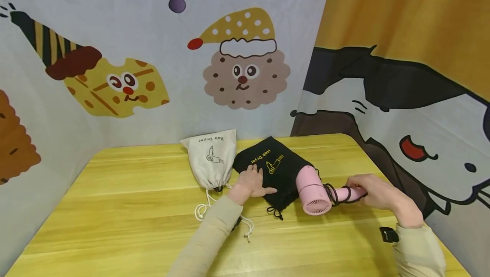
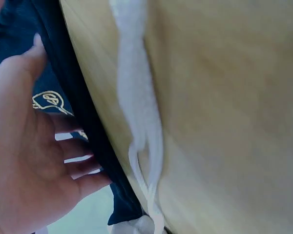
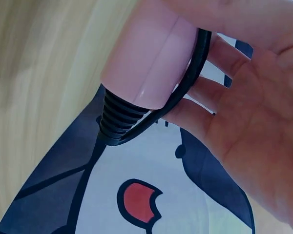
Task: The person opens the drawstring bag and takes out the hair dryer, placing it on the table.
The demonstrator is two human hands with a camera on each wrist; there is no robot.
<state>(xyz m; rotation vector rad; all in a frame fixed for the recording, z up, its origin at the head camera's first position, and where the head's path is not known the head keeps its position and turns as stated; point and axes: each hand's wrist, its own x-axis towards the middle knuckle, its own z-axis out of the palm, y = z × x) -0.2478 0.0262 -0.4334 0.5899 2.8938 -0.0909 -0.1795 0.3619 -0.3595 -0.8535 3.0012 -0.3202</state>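
While the left hand (image 1: 250, 183) lies spread on the black bag (image 1: 284, 181), the right hand (image 1: 378, 189) grips the pink hair dryer (image 1: 311, 187) firmly by its handle (image 1: 357, 192)!

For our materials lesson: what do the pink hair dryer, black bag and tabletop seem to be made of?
Pink hair dryer: probably hard plastic, smooth with a soft sheen; a fine seam-like line runs along its handle. Black bag: likely matte fabric; it lies limp and rumpled. Tabletop: smooth wood or wood-look laminate; streaky grain fits both.
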